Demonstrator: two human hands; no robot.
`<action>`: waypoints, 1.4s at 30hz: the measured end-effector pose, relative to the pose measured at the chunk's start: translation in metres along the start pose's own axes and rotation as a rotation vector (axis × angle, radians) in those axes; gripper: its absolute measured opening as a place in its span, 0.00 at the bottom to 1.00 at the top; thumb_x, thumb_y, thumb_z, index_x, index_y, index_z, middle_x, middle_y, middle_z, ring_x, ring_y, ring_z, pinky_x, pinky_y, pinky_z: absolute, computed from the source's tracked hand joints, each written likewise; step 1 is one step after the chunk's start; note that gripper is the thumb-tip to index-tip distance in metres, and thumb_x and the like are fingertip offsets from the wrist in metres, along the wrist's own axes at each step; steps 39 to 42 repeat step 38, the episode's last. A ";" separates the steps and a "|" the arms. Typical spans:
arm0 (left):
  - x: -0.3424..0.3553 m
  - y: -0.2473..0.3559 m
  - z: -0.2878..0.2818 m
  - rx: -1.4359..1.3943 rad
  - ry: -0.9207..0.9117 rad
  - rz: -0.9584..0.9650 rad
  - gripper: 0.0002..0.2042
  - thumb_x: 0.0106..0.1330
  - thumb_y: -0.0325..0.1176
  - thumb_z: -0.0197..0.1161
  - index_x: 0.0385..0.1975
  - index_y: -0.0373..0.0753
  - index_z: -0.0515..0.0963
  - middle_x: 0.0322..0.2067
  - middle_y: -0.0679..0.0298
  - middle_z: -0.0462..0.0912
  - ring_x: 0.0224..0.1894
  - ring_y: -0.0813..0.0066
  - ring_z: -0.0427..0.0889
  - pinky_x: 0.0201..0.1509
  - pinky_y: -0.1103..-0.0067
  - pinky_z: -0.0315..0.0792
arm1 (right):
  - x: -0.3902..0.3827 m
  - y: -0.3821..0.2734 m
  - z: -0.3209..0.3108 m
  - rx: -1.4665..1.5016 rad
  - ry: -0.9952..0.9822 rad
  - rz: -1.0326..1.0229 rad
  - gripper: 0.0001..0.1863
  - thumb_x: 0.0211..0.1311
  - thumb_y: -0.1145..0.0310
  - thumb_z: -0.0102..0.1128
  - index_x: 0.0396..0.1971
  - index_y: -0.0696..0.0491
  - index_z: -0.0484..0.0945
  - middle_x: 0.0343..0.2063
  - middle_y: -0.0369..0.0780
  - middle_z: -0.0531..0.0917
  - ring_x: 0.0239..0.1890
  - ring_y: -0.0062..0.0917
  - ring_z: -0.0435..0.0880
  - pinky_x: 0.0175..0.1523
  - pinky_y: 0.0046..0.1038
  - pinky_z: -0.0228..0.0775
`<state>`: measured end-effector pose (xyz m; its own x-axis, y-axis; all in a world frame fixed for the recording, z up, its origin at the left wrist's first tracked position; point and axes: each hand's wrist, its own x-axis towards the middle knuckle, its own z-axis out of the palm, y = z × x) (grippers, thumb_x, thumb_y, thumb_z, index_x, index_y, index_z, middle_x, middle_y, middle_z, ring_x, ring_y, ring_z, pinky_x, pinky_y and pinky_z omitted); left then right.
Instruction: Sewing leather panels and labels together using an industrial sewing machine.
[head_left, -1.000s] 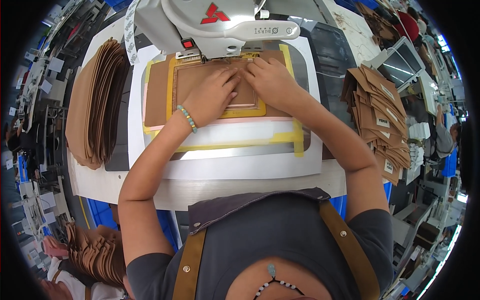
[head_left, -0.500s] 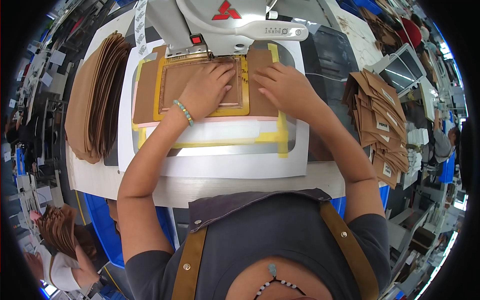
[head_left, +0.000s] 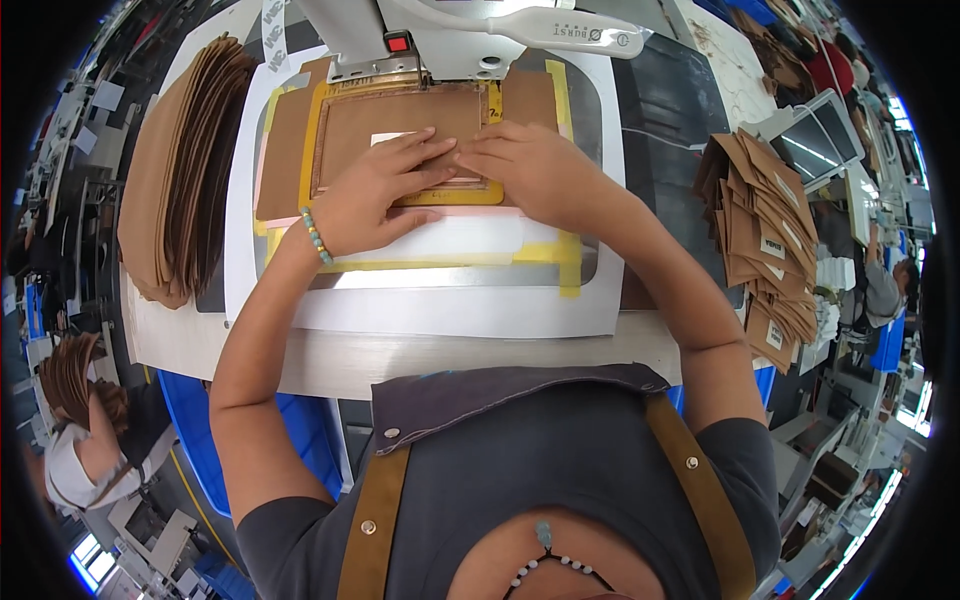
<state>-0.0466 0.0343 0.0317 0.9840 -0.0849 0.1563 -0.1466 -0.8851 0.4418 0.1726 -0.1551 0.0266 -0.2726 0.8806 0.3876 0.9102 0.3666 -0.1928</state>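
A brown panel (head_left: pixel 350 113) lies under the head of a sewing machine (head_left: pixel 455 48), inside a yellow rectangular clamp frame (head_left: pixel 312 150). On the panel shows a small white label (head_left: pixel 386 138), partly covered by my left hand (head_left: pixel 372 195). That hand is spread, its fingertips resting on the panel and label and its thumb over the frame's near edge. From the right reaches my right hand (head_left: pixel 540 172), fingers stretched out, their tips meeting the left fingers over the panel. Nothing visible is gripped by either hand; the undersides of the fingers are hidden.
At the left stands a thick stack of folded brown pieces (head_left: pixel 180 180). A pile of brown pieces with white labels (head_left: pixel 765 245) lies at the right, beside a tilted screen (head_left: pixel 812 140). Blue bins (head_left: pixel 190 420) sit below the table edge. A co-worker (head_left: pixel 75 465) is at the lower left.
My left hand has moved back toward me, uncovering the white label. My right hand has come left, from the panel's right side to the left fingertips.
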 end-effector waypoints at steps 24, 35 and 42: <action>0.016 -0.013 0.006 0.070 -0.002 0.022 0.23 0.68 0.44 0.71 0.62 0.45 0.83 0.75 0.57 0.70 0.79 0.49 0.62 0.80 0.55 0.57 | -0.025 0.017 -0.016 -0.077 0.094 0.213 0.19 0.61 0.76 0.64 0.52 0.51 0.87 0.59 0.40 0.84 0.64 0.37 0.78 0.67 0.37 0.73; 0.027 -0.025 0.014 0.152 0.074 0.022 0.23 0.70 0.45 0.70 0.62 0.43 0.82 0.73 0.58 0.72 0.78 0.51 0.64 0.79 0.57 0.60 | -0.033 0.039 -0.011 0.093 0.253 0.402 0.12 0.66 0.77 0.62 0.47 0.56 0.89 0.59 0.41 0.84 0.64 0.40 0.79 0.67 0.38 0.74; 0.034 -0.033 0.013 0.155 0.055 -0.012 0.24 0.71 0.44 0.69 0.64 0.43 0.80 0.73 0.59 0.72 0.78 0.51 0.64 0.81 0.57 0.58 | -0.033 0.040 -0.012 0.093 0.252 0.413 0.12 0.66 0.76 0.62 0.47 0.55 0.89 0.60 0.41 0.84 0.64 0.40 0.79 0.68 0.38 0.73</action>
